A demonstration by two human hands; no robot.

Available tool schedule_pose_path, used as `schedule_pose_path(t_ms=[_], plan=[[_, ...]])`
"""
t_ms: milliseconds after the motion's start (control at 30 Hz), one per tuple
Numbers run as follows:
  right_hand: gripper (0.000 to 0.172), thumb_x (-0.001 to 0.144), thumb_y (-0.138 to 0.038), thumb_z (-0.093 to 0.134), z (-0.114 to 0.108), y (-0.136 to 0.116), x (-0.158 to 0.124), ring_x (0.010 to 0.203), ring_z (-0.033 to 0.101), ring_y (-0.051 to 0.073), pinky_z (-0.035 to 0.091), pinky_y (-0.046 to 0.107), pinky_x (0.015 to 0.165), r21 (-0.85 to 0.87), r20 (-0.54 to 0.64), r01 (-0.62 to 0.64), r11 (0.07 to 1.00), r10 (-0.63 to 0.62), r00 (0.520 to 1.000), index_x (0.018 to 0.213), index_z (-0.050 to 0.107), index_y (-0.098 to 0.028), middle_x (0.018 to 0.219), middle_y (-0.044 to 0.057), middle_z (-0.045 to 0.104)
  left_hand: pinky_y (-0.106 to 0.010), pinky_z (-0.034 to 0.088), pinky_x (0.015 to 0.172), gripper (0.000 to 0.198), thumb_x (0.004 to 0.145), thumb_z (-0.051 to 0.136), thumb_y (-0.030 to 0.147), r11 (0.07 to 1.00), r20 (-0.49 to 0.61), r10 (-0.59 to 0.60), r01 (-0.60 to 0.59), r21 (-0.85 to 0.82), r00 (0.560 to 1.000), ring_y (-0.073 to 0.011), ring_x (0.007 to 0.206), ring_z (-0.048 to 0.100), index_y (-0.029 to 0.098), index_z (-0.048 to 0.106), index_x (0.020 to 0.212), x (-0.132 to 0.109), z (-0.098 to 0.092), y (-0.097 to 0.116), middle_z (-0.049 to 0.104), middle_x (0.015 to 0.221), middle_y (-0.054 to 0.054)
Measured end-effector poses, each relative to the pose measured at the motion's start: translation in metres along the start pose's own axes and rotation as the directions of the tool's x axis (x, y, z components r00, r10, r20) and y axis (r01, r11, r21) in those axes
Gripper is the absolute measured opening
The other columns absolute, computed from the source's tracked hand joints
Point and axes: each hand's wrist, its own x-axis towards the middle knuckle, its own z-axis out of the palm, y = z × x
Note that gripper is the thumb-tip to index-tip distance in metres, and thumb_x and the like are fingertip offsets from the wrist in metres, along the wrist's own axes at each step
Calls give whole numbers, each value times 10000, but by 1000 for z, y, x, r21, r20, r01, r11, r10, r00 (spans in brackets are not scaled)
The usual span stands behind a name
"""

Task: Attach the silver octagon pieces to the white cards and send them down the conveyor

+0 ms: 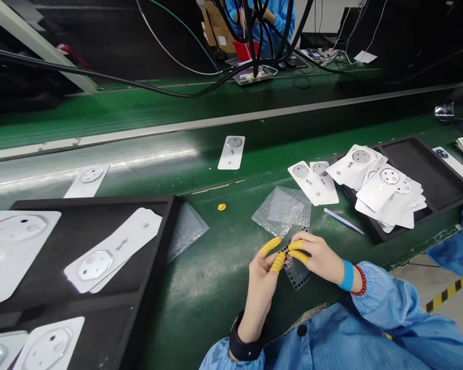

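Yellow finger cots cover the fingertips of both hands. My left hand (260, 275) and my right hand (320, 257) meet at the bench's near edge, fingers pinched close together. Between and below them lies a clear sheet with small black round pads (299, 280), partly hidden by my fingers. What sits in each fingertip pinch is too small to make out. Just beyond the hands are clear bubble-wrap pouches (280, 208). Purple tweezers (343, 221) rest on the green bench right of my right hand. A loose yellow finger cot (221, 207) lies farther left.
White cards with round silver discs pile on a black tray (428, 169) at right; two more cards (314, 182) lie beside it. Another black tray (146, 262) with white cards stands left. A single card (231, 152) lies behind. Co-workers sit opposite and at right; cables hang above.
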Motion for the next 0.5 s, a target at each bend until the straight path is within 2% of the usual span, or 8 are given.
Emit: schedule_pose_path(t_ms=[67, 167, 267, 400, 500], plan=[[156, 955, -177, 490, 12, 3, -1, 824, 642, 173, 569, 315, 738, -36, 7, -6, 999, 6, 1000, 927, 643, -164, 961, 86, 643, -314, 554, 751, 425, 618, 819, 256, 1000, -16, -1, 1, -2, 1000, -211, 730, 740, 144, 621, 977, 0, -2, -2, 775, 748, -55], [172, 921, -86, 451, 18, 4, -5, 844, 630, 194, 570, 334, 745, -117, 24, 19, 993, -16, 1000, 933, 604, -161, 976, 97, 625, -298, 545, 758, 422, 628, 768, 231, 1000, -31, 8, -8, 15, 999, -198, 737, 733, 135, 594, 1001, 2, -6, -4, 774, 757, -69], [254, 824, 15, 417, 24, 5, -9, 873, 620, 226, 577, 365, 739, -213, 49, 89, 973, -80, 996, 926, 570, -159, 988, 115, 609, -299, 545, 709, 494, 606, 716, 233, 998, -52, 11, -8, 60, 999, -199, 684, 719, 118, 550, 1057, 10, -10, -10, 761, 707, -78], [337, 723, 64, 404, 36, 17, -12, 924, 626, 253, 589, 386, 740, -303, 98, 213, 929, -192, 977, 932, 561, -149, 1045, 144, 611, -318, 549, 660, 559, 622, 619, 295, 989, -92, 27, -14, 147, 995, -204, 649, 705, 118, 483, 1135, 21, -14, -24, 735, 667, -55], [381, 689, 71, 409, 40, 25, -17, 940, 637, 257, 595, 381, 754, -329, 120, 250, 911, -222, 968, 971, 563, -134, 1073, 159, 622, -325, 548, 646, 552, 661, 592, 321, 963, -65, 52, -32, 268, 997, -210, 643, 703, 112, 468, 1156, 20, -18, -26, 721, 651, -45]])
